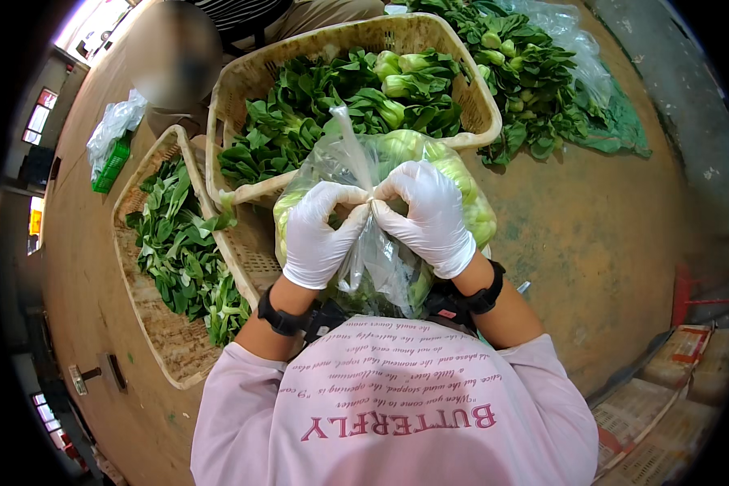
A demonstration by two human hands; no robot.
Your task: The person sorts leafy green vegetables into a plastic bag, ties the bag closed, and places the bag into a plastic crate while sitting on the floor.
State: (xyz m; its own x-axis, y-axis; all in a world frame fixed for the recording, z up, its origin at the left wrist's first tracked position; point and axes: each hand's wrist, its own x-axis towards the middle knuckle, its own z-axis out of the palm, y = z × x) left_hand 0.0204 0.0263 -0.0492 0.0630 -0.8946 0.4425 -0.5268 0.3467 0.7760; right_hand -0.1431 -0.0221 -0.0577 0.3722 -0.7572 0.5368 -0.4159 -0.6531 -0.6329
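A clear plastic bag [334, 161] full of bok choy stands before me, its pale stems pressed against the film. Its neck is gathered to a narrow point, with loose film spreading above and below. My left hand [322, 234], in a white glove, pinches the gathered neck between thumb and forefinger. From the other side my right hand [430, 215], gloved the same way, pinches the same spot, so the fingertips meet there. Whether a knot or a tie sits under the fingertips is hidden. Both wrists wear black straps.
Beyond the bag, a stained plastic crate [340, 33] holds bok choy [395, 91]. Another crate [158, 358] at left contains loose leaves [182, 255]. Bok choy [522, 79] lies heaped on a green sheet [619, 130] at right. A person [322, 18] sits behind the far crate. Stacked crates [638, 413] stand lower right.
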